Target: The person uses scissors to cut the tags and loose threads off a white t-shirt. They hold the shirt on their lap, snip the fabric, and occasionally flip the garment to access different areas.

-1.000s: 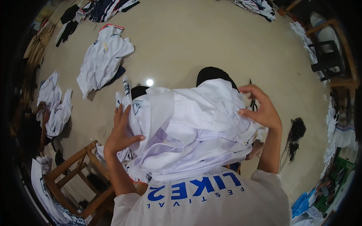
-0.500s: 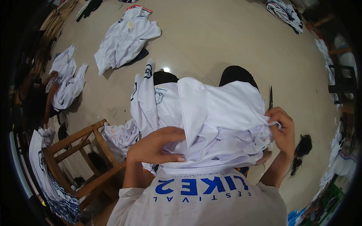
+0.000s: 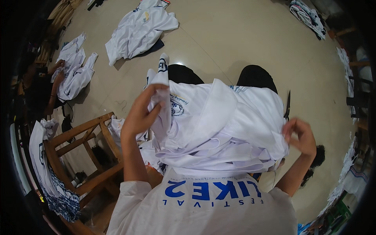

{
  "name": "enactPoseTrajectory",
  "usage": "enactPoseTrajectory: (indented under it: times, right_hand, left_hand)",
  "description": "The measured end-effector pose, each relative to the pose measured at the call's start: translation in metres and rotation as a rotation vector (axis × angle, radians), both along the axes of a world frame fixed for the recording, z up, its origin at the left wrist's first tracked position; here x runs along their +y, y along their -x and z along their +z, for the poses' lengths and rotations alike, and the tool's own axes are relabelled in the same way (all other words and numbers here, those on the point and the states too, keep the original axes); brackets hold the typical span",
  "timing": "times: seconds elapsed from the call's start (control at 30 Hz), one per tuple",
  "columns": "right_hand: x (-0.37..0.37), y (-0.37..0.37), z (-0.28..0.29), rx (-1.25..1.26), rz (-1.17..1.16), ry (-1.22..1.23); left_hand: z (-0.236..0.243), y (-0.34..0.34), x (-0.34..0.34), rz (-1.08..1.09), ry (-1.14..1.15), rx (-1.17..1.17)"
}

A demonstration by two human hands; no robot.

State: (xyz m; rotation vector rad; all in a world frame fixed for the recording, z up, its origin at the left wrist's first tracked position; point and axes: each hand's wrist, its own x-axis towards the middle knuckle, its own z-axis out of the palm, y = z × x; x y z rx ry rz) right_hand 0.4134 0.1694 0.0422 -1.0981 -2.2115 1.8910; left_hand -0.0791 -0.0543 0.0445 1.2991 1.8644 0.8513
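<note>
The lap garment (image 3: 254,113) is white with blue print (image 3: 177,108), the floor (image 3: 207,35) beige.

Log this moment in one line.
left hand: at white fabric, left side; right hand: at fabric's right edge; fabric: loosely bunched; wooden frame: person's left

1 glare spot (image 3: 178,63) shines on the floor (image 3: 219,35)

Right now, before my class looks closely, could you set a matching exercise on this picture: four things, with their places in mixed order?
1. White garment pile
2. Wooden frame
3. Dark pointed tool
4. White shirt with red edging

A. On the floor, just beyond the right hand
B. At the picture's top edge
C. Between the left hand and right hand
D. Toward the picture's lower left

Pairs: 1-C, 2-D, 3-A, 4-B
</note>
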Motion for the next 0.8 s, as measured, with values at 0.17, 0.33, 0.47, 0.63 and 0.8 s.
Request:
enactPoseTrajectory:
  times: [0.17,0.33,0.47,0.63,0.8]
  right_hand:
    - [-0.009,0.086,0.020,0.070,0.147,-0.351]
    - [-0.065,0.110,0.031,-0.220,0.337,-0.550]
    - [-0.062,0.097,0.018,-0.058,0.115,-0.467]
    - [-0.055,0.096,0.023,-0.057,0.045,-0.399]
    - [-0.062,0.117,0.035,-0.026,-0.009,-0.435]
  left_hand:
    - [-0.012,0.042,-0.005,-0.402,0.269,0.002]
    - [-0.025,0.022,-0.041,-0.489,0.196,-0.050]
    - [-0.028,-0.007,-0.053,-0.555,0.171,-0.128]
    - [0.001,-0.021,-0.069,-0.490,0.230,-0.043]
    - [0.000,-0.052,-0.056,-0.490,0.204,-0.166]
